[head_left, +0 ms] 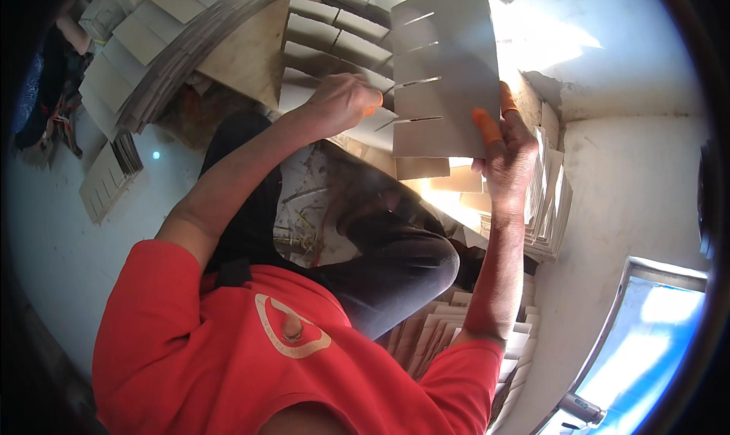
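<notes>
My right hand (508, 147), with orange finger covers, grips a grey cardboard sheet (464, 62) by its right edge and lower corner. The sheet is tilted up, and several narrow slots run in from its left edge. My left hand (348, 104) is closed, one finger in an orange cover, to the left of the sheet. What its fingers pinch is hidden. Behind it lie crossing cardboard strips (315, 55) that form a divider grid. Its right side meets the sheet's slotted edge, but I cannot tell how far they interlock.
A long row of stacked cardboard pieces (163, 47) curves across the upper left. Slotted pieces (106, 180) lie on the floor at left. More cardboard stacks (547, 199) stand by the right wall, others (433, 328) beside my knee. A blue panel (646, 336) is at lower right.
</notes>
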### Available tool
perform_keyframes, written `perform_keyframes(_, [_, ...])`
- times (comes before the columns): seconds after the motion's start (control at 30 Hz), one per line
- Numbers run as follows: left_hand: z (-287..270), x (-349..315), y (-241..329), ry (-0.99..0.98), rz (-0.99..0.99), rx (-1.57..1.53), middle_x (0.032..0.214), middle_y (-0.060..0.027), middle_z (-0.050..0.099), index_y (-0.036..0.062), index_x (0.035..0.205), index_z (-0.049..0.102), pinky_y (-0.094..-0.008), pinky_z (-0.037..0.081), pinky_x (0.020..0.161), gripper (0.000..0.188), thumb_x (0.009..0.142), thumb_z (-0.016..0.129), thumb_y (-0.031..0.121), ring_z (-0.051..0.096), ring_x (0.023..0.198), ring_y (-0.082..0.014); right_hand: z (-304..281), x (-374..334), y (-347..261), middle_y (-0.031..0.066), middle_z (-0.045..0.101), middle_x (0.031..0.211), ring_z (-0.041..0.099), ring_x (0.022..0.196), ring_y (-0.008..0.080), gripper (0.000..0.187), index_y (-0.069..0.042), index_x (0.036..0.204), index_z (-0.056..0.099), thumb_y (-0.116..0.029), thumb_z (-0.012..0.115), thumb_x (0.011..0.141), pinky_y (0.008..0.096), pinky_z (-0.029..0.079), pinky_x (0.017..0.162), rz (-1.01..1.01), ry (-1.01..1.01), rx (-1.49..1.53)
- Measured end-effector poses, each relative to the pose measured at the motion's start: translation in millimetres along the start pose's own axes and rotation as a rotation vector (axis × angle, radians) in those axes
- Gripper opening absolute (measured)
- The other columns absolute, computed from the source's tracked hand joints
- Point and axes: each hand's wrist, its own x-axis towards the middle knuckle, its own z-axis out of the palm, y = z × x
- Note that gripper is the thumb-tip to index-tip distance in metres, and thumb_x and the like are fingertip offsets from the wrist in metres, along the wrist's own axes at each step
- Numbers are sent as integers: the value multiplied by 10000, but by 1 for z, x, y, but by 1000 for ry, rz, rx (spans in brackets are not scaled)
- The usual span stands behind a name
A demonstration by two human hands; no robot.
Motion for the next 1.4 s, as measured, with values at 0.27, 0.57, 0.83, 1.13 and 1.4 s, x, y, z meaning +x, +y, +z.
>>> perform_keyframes(0.27, [-5,5,4,-29,-35,-21,720,-108,591,38,807,651,-407,470,632,84,723,661,39,592,737,-289,-4,19,-11,64,630,755,480,463,63,456,23,1317,488,11,565,867,224,385,386,59,-154,-14])
perform_keyframes(0.57, [2,4,1,21,-38,-58,741,-110,608,42,811,660,-400,485,652,72,739,658,44,608,762,-285,0,15,-22,33,597,679,451,447,46,436,13,1312,498,-9,560,881,232,367,384,35,-138,-70])
perform_keyframes(0.83, [0,3,0,-33,-49,-39,730,-115,602,41,824,667,-398,487,654,84,744,642,33,610,764,-283,18,18,-19,31,650,745,441,434,24,461,1,1319,496,0,604,871,209,335,356,217,-157,155])
perform_keyframes(1.13, [0,9,6,-45,-74,-50,717,-125,588,37,815,663,-412,472,639,101,725,625,9,598,731,-306,62,16,21,80,640,733,477,431,78,614,23,1408,346,110,505,821,259,384,370,-60,-282,-266])
perform_keyframes(1.4, [5,6,11,-63,-35,-39,697,-107,590,39,790,658,-408,473,637,86,724,613,8,596,725,-293,59,0,20,223,657,848,669,693,306,591,13,1388,370,75,552,830,363,512,603,-231,-265,-300])
